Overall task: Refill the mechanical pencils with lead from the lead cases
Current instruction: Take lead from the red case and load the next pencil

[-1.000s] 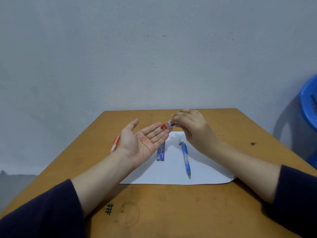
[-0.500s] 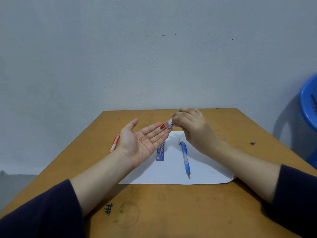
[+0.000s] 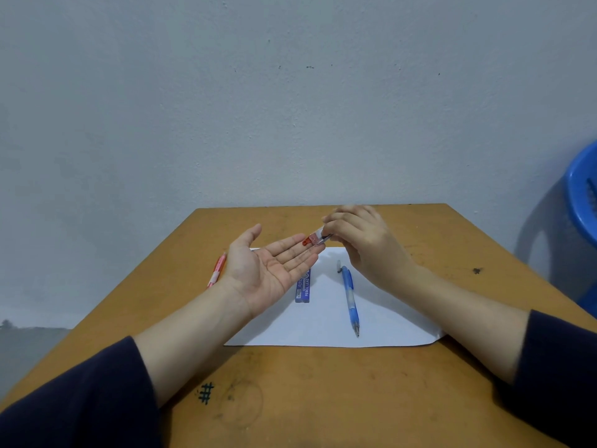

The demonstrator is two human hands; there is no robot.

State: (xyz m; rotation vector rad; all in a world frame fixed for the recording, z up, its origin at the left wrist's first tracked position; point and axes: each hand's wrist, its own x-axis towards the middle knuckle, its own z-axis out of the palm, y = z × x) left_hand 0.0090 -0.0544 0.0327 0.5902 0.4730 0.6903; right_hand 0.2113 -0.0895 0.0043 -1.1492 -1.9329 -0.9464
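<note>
One lead case [image 3: 315, 239] pinched in right hand [image 3: 365, 244], left hand [image 3: 268, 270] palm-up

Saw a scuffed brown wooden table [image 3: 323, 399] against a plain pale-grey wall [image 3: 290, 108]. Noted a white paper sheet [image 3: 323, 328] flat on it, a blue plastic chair [image 3: 581, 195] to the right.

Table [image 3: 323, 399]: paper sheet [image 3: 387, 321] at centre; on it, lead case [image 3: 303, 288] left, pencil [image 3: 349, 299] right. Left of the sheet on bare table, a second pencil [image 3: 217, 273]. In right hand [image 3: 361, 244], above left hand [image 3: 268, 273] fingertips, a second lead case [image 3: 316, 239]. Chair [image 3: 581, 195] far right
</note>
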